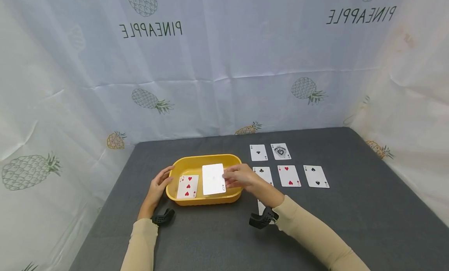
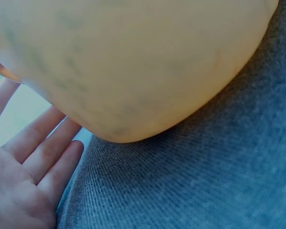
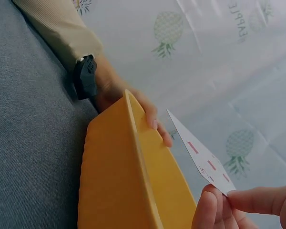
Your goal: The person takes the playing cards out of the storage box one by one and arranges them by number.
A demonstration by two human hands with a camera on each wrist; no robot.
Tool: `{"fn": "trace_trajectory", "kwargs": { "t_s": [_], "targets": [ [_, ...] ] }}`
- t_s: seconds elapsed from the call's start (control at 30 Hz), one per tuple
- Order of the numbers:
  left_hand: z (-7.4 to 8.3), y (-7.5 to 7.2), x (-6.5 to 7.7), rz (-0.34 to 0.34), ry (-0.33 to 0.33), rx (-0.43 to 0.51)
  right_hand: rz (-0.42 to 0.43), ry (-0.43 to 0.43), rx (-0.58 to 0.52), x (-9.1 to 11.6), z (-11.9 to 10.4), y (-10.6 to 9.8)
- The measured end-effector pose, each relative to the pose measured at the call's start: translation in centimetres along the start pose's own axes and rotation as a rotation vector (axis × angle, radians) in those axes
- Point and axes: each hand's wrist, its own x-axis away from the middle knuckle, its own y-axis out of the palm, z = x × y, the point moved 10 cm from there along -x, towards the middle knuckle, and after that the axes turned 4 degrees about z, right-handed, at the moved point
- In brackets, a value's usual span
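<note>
A yellow tray (image 1: 207,201) stands on the dark table, and a three of hearts (image 1: 187,187) lies face up in its left part. My left hand (image 1: 158,189) holds the tray's left end, with thumb and a finger over the rim; in the left wrist view other fingers (image 2: 52,152) extend beside the outer wall. Over the tray's right part, my right hand (image 1: 242,175) pinches a playing card (image 1: 213,179) by its right edge. That card looks mostly white from above; red marks show on it in the right wrist view.
Right of the tray lie an ace of clubs (image 1: 258,152), an ornate ace (image 1: 280,151), a two of hearts (image 1: 289,176), a two of spades (image 1: 316,176) and a partly hidden clubs card (image 1: 262,172). Another card (image 1: 261,207) is mostly covered by my right wrist. A pineapple-print curtain (image 1: 217,103) stands behind.
</note>
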Motion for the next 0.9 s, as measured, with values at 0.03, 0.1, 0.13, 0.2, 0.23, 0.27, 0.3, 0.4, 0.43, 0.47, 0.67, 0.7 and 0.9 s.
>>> {"fn": "trace_trajectory", "kwargs": {
  "t_s": [0.03, 0.1, 0.13, 0.2, 0.23, 0.27, 0.3, 0.4, 0.43, 0.47, 0.67, 0.7, 0.9],
  "targets": [
    [0.0, 0.0, 0.0, -0.003, 0.005, 0.003, -0.003, 0.004, -0.004, 0.2, 0.1, -0.2],
    [0.0, 0.0, 0.0, -0.008, 0.017, 0.006, -0.006, 0.007, -0.001, 0.6, 0.2, -0.8],
    [-0.1, 0.0, 0.0, -0.010, 0.021, 0.007, -0.011, 0.006, 0.002, 0.7, 0.3, -1.0],
    [-0.1, 0.0, 0.0, -0.012, 0.026, 0.006, -0.016, 0.007, 0.009, 1.1, 0.4, -1.6],
    [-0.2, 0.0, 0.0, -0.013, 0.024, 0.007, -0.020, 0.008, 0.012, 1.2, 0.5, -1.9],
    [-0.2, 0.0, 0.0, -0.014, 0.023, 0.007, -0.022, 0.009, 0.017, 1.4, 0.5, -2.3],
    [-0.3, 0.0, 0.0, -0.013, 0.020, 0.008, -0.026, 0.008, 0.026, 1.5, 0.6, -2.6],
    [-0.4, 0.0, 0.0, -0.019, 0.009, 0.008, -0.036, 0.007, 0.051, 2.0, 0.9, -3.5],
    [-0.5, 0.0, 0.0, -0.021, 0.004, 0.008, -0.038, 0.004, 0.063, 2.1, 1.1, -3.8],
    [-0.5, 0.0, 0.0, -0.024, 0.003, 0.008, -0.039, 0.001, 0.080, 2.2, 1.2, -4.2],
    [-0.6, -0.1, 0.1, -0.025, -0.012, 0.009, -0.011, 0.027, 0.120, 3.0, 2.2, -6.4],
    [-0.6, -0.1, 0.1, -0.022, -0.014, 0.009, -0.010, 0.030, 0.121, 3.1, 2.4, -6.7],
    [-0.6, -0.2, 0.1, -0.018, -0.033, 0.019, -0.046, 0.021, 0.145, 4.0, 3.3, -7.9]
  ]
}}
